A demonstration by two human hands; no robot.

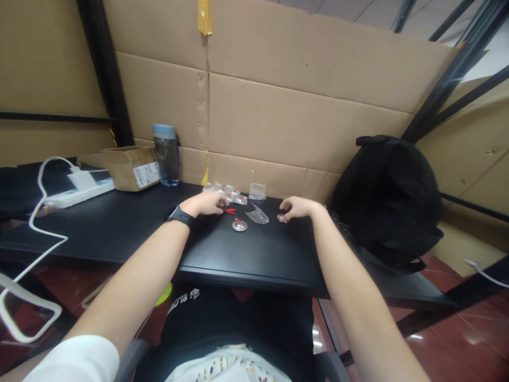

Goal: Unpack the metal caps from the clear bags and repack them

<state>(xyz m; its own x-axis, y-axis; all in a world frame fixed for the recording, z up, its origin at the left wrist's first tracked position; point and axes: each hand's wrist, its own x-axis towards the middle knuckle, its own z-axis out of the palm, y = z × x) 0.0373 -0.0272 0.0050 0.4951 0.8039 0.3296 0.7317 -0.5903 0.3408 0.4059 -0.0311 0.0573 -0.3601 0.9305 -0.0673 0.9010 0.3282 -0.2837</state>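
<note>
Resting palm down on the black table [119, 228], the left hand [207, 203] has its fingers loosely bent and close together, with nothing visible in them. A small red piece [230, 210] lies just off the fingertips, and clear packets [226, 191] lie just behind them. A silver disc [239, 225] sits between the hands, beside a clear bag [257, 215]. The right hand [296, 208] curls its fingers down over a second disc [282, 218]; they seem to touch it, though whether they grip it cannot be told.
</note>
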